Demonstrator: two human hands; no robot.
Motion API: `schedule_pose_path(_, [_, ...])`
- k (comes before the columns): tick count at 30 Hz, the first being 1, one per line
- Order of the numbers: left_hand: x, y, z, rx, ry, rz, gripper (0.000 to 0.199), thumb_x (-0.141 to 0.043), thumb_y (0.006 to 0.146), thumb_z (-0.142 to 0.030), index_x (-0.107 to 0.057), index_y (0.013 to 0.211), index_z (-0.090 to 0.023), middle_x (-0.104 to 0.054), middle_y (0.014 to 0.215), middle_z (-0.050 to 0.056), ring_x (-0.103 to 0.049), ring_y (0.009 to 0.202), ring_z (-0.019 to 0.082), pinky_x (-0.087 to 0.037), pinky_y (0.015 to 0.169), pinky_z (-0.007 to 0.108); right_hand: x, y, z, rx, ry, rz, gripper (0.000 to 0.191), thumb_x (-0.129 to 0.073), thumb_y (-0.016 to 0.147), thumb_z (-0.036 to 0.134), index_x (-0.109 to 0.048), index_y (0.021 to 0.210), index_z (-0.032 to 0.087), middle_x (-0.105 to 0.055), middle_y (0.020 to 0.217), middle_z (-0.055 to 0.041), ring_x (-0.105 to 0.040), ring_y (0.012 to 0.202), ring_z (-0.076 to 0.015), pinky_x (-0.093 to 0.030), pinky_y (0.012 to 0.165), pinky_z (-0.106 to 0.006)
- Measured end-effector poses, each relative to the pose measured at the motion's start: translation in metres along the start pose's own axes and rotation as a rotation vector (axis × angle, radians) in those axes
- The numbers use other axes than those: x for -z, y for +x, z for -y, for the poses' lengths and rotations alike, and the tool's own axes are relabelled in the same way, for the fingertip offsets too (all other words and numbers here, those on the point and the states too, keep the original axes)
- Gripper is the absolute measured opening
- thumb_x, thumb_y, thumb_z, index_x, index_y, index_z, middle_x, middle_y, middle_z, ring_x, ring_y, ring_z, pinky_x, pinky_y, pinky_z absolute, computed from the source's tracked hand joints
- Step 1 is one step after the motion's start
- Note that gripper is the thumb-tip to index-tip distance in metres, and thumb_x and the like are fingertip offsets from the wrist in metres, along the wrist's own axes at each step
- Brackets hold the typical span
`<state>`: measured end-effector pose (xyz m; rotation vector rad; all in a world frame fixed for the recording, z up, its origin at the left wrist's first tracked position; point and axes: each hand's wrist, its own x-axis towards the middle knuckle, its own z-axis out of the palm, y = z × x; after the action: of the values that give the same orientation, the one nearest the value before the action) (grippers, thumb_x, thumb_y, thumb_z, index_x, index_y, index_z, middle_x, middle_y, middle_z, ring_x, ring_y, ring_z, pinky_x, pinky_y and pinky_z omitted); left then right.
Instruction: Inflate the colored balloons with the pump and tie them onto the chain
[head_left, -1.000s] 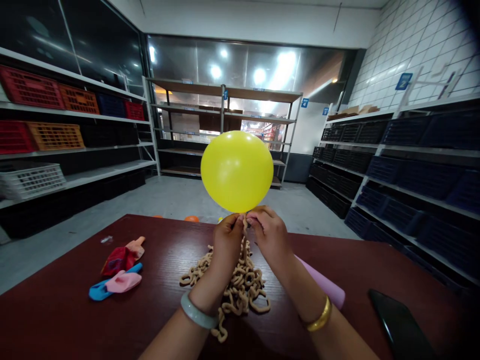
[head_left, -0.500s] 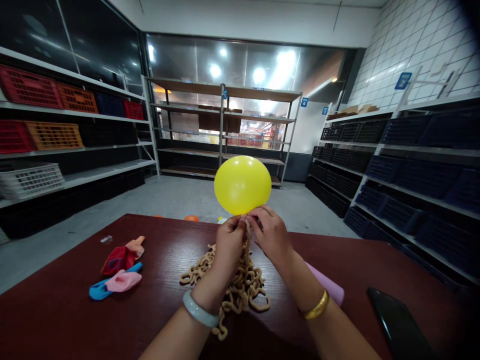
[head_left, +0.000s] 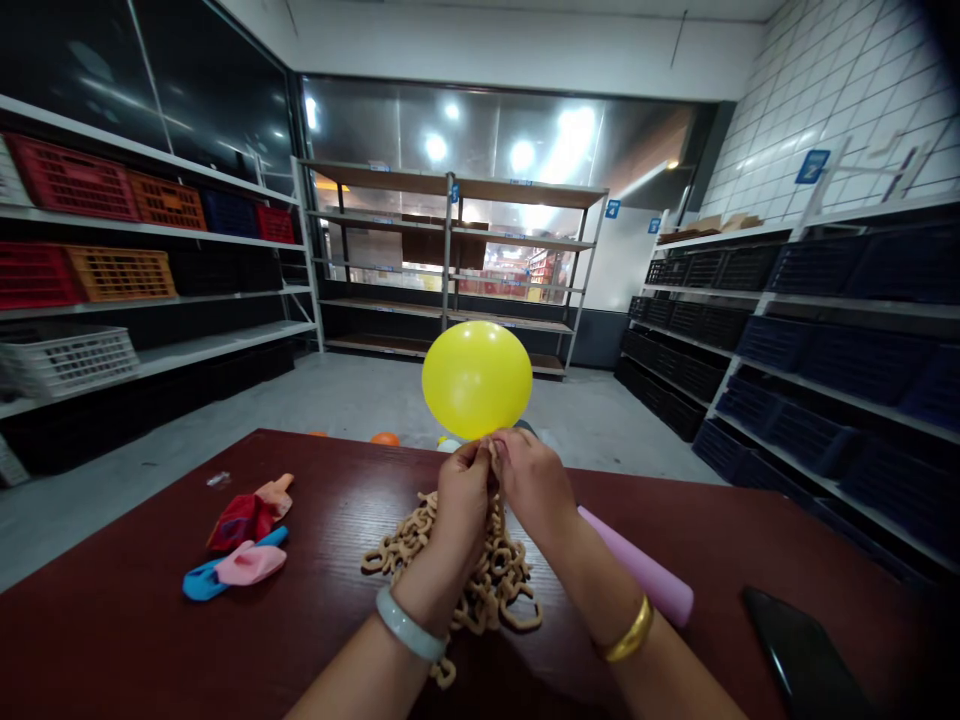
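An inflated yellow balloon [head_left: 477,378] stands just above my two hands, its neck end down at my fingertips. My left hand [head_left: 463,492] is closed, thumb and fingers pinching at the balloon's base. Close against it, my right hand [head_left: 532,484] is also closed, fingers bent around the same spot. A strand of the tan chain of fuzzy links [head_left: 491,580] rises between both hands to the pinch point. The rest of that chain lies heaped on the table below. My fingers hide the balloon's neck and how it meets the chain.
On the dark red table [head_left: 330,640], deflated balloons [head_left: 251,563] lie at left. A pink cylinder [head_left: 641,568] rests beside my right forearm, with a black phone [head_left: 799,650] farther right. An orange balloon [head_left: 385,439] shows beyond the far edge. Shelves with crates [head_left: 81,180] line the sides.
The balloon sits slightly lower and more to the left. My right hand has turned inward and closed in on my left, fingers now curled more tightly at the balloon's base.
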<state>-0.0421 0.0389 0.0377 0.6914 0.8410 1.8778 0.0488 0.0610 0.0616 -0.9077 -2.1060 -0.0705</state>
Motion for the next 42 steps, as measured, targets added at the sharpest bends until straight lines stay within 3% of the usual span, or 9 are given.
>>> schedule_pose_path(6, [0.005,0.004,0.001,-0.059,0.159,0.013,0.031,-0.069,0.071,-0.04,-0.066,0.085,-0.012,-0.051,0.055,-0.004,-0.039,0.045,0.007,-0.03,0.046,0.02,0.007,0.006,-0.012,-0.028,0.229,0.026,0.015,-0.055,0.087,0.021,-0.067,0.095,0.021,-0.07,0.095,-0.0052,-0.062,0.089,-0.0195,-0.045,0.08,-0.03])
schedule_pose_path(11, [0.01,0.005,0.001,-0.331,0.548,0.061,0.023,-0.058,0.08,-0.034,-0.07,0.081,-0.015,-0.056,0.059,0.0,-0.049,0.056,0.013,-0.036,0.054,0.023,0.016,0.011,-0.02,-0.221,0.463,0.048,0.008,-0.063,0.077,0.025,-0.067,0.081,0.021,-0.069,0.079,-0.0009,-0.06,0.067,-0.0145,-0.046,0.065,-0.026])
schedule_pose_path(14, [0.012,0.007,0.001,-0.422,0.643,0.112,0.023,-0.055,0.082,-0.032,-0.07,0.08,-0.016,-0.062,0.07,0.003,-0.054,0.067,0.016,-0.04,0.061,0.024,0.018,0.012,-0.02,-0.321,0.579,0.096,0.012,-0.062,0.075,0.031,-0.065,0.077,0.02,-0.066,0.072,0.0004,-0.057,0.061,-0.0128,-0.043,0.056,-0.024])
schedule_pose_path(24, [0.016,0.008,-0.002,-0.296,0.447,0.183,0.024,-0.059,0.081,-0.038,-0.067,0.078,-0.015,-0.056,0.065,-0.001,-0.046,0.058,0.011,-0.037,0.055,0.022,0.019,0.011,-0.008,-0.513,1.09,0.168,0.019,-0.066,0.069,0.033,-0.055,0.074,0.019,-0.053,0.058,0.006,-0.043,0.043,-0.0069,-0.031,0.041,-0.02])
schedule_pose_path(27, [0.017,0.009,-0.006,-0.28,0.426,0.225,0.025,-0.06,0.081,-0.039,-0.068,0.078,-0.015,-0.059,0.067,0.0,-0.05,0.062,0.012,-0.04,0.06,0.023,0.024,0.011,-0.009,-0.441,0.969,0.163,0.015,-0.063,0.073,0.032,-0.056,0.076,0.019,-0.055,0.061,0.0046,-0.047,0.048,-0.009,-0.035,0.044,-0.021])
schedule_pose_path(32, [0.017,0.013,-0.008,-0.282,0.433,0.251,0.024,-0.062,0.078,-0.038,-0.07,0.078,-0.015,-0.063,0.071,0.002,-0.055,0.07,0.016,-0.044,0.069,0.027,0.031,0.011,-0.006,-0.117,0.393,-0.03,0.001,-0.06,0.075,0.02,-0.059,0.075,0.02,-0.061,0.076,-0.0013,-0.056,0.071,-0.0152,-0.043,0.065,-0.026])
schedule_pose_path(34, [0.016,0.013,-0.008,-0.295,0.418,0.255,0.024,-0.062,0.079,-0.037,-0.071,0.08,-0.015,-0.065,0.076,0.004,-0.058,0.078,0.018,-0.044,0.074,0.028,0.032,0.01,-0.003,-0.063,0.264,-0.076,0.002,-0.059,0.077,0.018,-0.06,0.076,0.02,-0.062,0.079,-0.0027,-0.057,0.074,-0.0164,-0.042,0.068,-0.028])
schedule_pose_path(37, [0.013,0.012,-0.009,-0.286,0.369,0.26,0.024,-0.061,0.079,-0.037,-0.071,0.084,-0.015,-0.066,0.08,0.005,-0.058,0.083,0.019,-0.044,0.078,0.029,0.031,0.009,-0.001,-0.07,0.25,-0.067,0.005,-0.058,0.079,0.018,-0.06,0.075,0.02,-0.062,0.079,-0.003,-0.057,0.074,-0.0167,-0.042,0.068,-0.028])
schedule_pose_path(42, [0.01,0.009,-0.01,-0.178,0.333,0.23,0.026,-0.065,0.076,-0.04,-0.068,0.085,-0.015,-0.059,0.064,0.0,-0.05,0.061,0.012,-0.04,0.059,0.023,0.025,0.011,-0.004,-0.211,0.447,-0.015,0.004,-0.057,0.078,0.021,-0.061,0.075,0.021,-0.063,0.075,-0.001,-0.058,0.072,-0.0164,-0.043,0.065,-0.027])
